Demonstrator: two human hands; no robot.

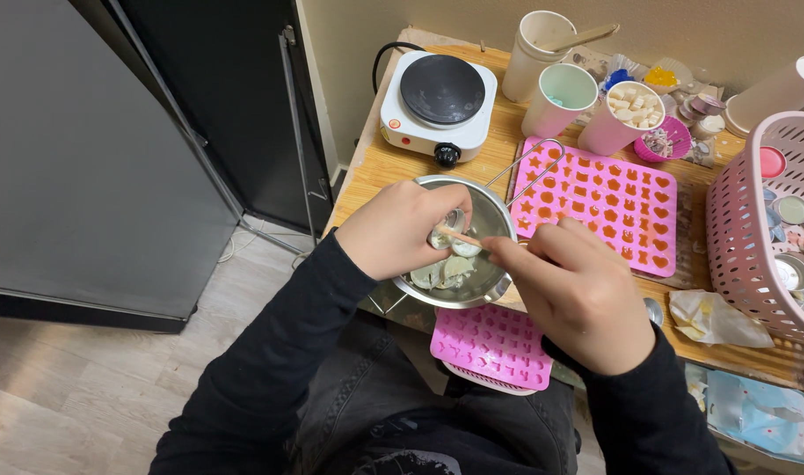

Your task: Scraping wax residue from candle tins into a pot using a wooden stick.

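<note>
Steel pot point(485, 268) at the wooden table's point(393, 167) near edge, pale wax pieces point(443, 274) inside, long handle over the big pink mould point(608, 202). Right hand point(582, 295) pinched shut on a thin wooden stick point(462, 237). Left hand point(402, 229) curled round a small tin cup point(447, 230) above the pot. Smaller pink mould point(492, 346) below.

Pale wood-look floor point(85, 387) at left, dark grey cabinet point(76, 158) set against it, beige wall point(683, 26) behind the wooden table point(375, 171)
</note>
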